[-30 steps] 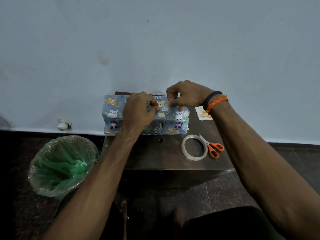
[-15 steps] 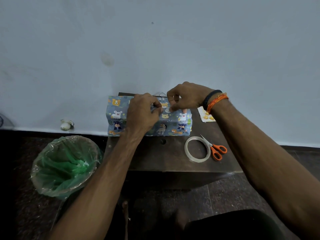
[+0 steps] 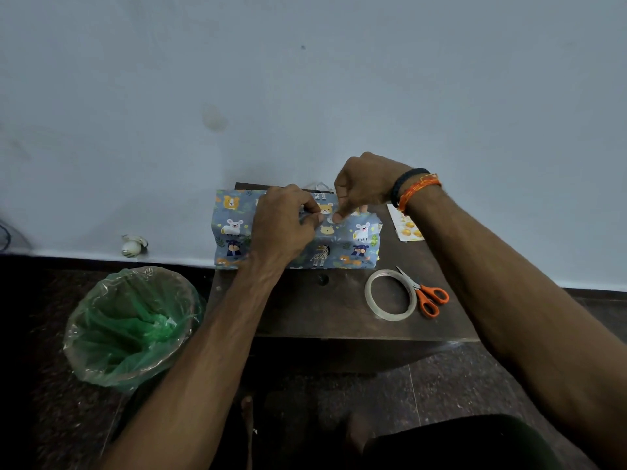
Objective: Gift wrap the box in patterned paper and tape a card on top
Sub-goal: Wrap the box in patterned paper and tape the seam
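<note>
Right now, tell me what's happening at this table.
A person is gift wrapping. Both hands, left hand and right hand, pinch the animal-print paper together on top of the box. The tape roll, orange scissors and card lie untouched on the table. No card is attached yet.

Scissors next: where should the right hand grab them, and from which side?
Take the orange handles, coming from the near right. The scissors lie flat, loops toward the table's front right, while the blades point away and rest against the tape roll.
</note>
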Tool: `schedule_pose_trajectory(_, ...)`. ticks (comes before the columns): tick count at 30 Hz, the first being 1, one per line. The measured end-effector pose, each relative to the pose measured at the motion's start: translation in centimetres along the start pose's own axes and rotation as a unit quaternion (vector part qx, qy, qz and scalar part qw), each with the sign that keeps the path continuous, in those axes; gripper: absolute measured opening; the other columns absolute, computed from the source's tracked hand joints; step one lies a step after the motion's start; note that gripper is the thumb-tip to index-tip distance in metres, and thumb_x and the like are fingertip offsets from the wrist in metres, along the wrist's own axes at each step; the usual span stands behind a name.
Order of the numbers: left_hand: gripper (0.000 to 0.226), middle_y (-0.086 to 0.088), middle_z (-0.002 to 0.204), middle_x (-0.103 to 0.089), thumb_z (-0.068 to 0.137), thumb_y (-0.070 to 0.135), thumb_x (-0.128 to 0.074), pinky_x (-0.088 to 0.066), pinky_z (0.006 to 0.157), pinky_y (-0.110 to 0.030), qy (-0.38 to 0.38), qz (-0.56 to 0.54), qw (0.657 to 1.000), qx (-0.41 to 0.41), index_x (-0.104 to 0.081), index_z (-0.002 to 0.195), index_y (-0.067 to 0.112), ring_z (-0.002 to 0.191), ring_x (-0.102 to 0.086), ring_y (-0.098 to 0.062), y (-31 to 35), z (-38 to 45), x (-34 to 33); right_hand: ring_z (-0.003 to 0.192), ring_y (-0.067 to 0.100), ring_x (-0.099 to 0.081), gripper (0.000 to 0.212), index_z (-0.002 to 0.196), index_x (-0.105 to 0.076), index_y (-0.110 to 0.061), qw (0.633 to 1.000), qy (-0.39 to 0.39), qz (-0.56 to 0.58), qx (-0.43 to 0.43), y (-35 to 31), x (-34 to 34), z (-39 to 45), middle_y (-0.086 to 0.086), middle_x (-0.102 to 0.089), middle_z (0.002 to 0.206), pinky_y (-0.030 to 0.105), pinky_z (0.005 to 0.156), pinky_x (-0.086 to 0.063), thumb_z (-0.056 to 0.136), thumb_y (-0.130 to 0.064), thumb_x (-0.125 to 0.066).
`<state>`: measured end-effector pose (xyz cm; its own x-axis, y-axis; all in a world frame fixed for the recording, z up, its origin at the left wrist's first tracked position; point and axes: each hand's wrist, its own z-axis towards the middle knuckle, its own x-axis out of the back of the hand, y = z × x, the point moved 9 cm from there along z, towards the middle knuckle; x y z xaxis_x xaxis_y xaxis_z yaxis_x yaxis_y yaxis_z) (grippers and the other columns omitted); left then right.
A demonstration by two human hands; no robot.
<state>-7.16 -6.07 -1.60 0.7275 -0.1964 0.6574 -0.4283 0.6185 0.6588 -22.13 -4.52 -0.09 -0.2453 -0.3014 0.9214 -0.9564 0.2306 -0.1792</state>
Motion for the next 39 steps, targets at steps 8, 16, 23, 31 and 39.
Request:
schedule_pose_trajectory(8, 0.013, 0.002, 0.093, -0.073, 0.082, 0.028, -0.082, -0.047, 0.078, -0.033, -0.003, -0.005, 1.000, 0.000, -0.078, 0.088, 0.016, 0.092, -0.054, -0.015, -0.2, 0.1, 0.0, 0.076, 0.021, -0.066, 0.051, 0.080, -0.073, -0.011, 0.996, 0.076, 0.046, -0.022, 1.2, 0.9, -0.3, 0.005, -0.072, 0.077, 0.027, 0.060, -0.047, 0.057, -0.051, -0.094)
schedule_pose_trajectory(16, 0.010, 0.005, 0.090, -0.071, 0.082, 0.026, -0.081, -0.045, 0.078, -0.031, -0.004, -0.016, 1.000, 0.004, -0.076, 0.083, 0.018, 0.091, -0.055, -0.016, -0.2, 0.0, 0.0, 0.064, 0.009, -0.062, 0.044, 0.079, -0.075, -0.007, 0.966, 0.146, 0.200, -0.071, 4.6, 0.1, -1.7, 0.003, -0.073, 0.074, 0.022, 0.058, -0.046, 0.063, -0.042, -0.095)
schedule_pose_trajectory(23, 0.008, 0.003, 0.085, -0.073, 0.078, 0.024, -0.080, -0.055, 0.080, -0.044, -0.002, -0.021, 1.000, 0.001, -0.076, 0.081, 0.017, 0.087, -0.064, -0.022, -0.1, 0.0, -0.3, 0.085, 0.011, -0.065, 0.025, 0.085, -0.073, -0.013, 0.885, 0.333, 0.299, -0.125, 9.3, 0.0, -6.6, -0.003, -0.073, 0.086, 0.028, 0.079, -0.052, 0.087, -0.037, -0.076)
schedule_pose_trajectory(31, 0.020, -0.005, 0.095, -0.066, 0.075, -0.001, -0.063, -0.036, 0.078, -0.028, 0.077, 0.003, 0.993, -0.094, -0.070, 0.091, 0.010, 0.092, -0.054, -0.027, 4.4, -1.4, -0.7, 0.080, 0.024, -0.070, 0.012, 0.077, -0.071, -0.020, 0.888, 0.282, 0.268, -0.247, 12.6, -8.3, -15.3, -0.001, -0.071, 0.075, 0.042, 0.083, -0.059, 0.089, -0.017, -0.070)
schedule_pose_trajectory(39, 0.022, 0.001, 0.091, -0.065, 0.080, 0.000, -0.057, -0.052, 0.066, -0.040, -0.114, -0.066, 0.966, -0.222, -0.073, 0.088, 0.014, 0.084, -0.054, -0.016, 8.6, -4.2, -6.9, 0.097, 0.017, -0.056, 0.046, 0.102, -0.080, -0.025, 0.973, 0.115, 0.160, -0.120, 8.1, -12.7, -17.3, -0.002, -0.062, 0.101, 0.022, 0.083, -0.039, 0.076, 0.009, -0.062)
